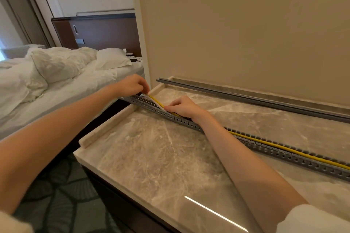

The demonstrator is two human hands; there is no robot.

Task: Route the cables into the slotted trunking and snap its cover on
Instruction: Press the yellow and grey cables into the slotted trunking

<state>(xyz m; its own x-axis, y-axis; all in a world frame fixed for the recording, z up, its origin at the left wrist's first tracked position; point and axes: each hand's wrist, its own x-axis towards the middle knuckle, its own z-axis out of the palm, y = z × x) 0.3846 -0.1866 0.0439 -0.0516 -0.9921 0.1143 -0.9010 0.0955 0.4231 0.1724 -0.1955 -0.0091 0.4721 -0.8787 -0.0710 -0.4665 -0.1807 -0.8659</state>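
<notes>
A long grey slotted trunking (295,159) lies diagonally across the marble top (151,153). A yellow cable (274,146) runs inside it, and a white cable (157,102) shows beside the yellow one near the far end. My left hand (132,84) pinches the cables at the trunking's far left end, over the table edge. My right hand (184,107) presses its fingertips on the cables inside the channel a little further along. The grey cover strip (255,98) lies apart, along the wall at the back.
The marble top has a raised lip (106,128) on its left side. A beige wall (246,34) rises directly behind the cover. To the left are a bed with white linen (62,73) and patterned carpet (62,195) below.
</notes>
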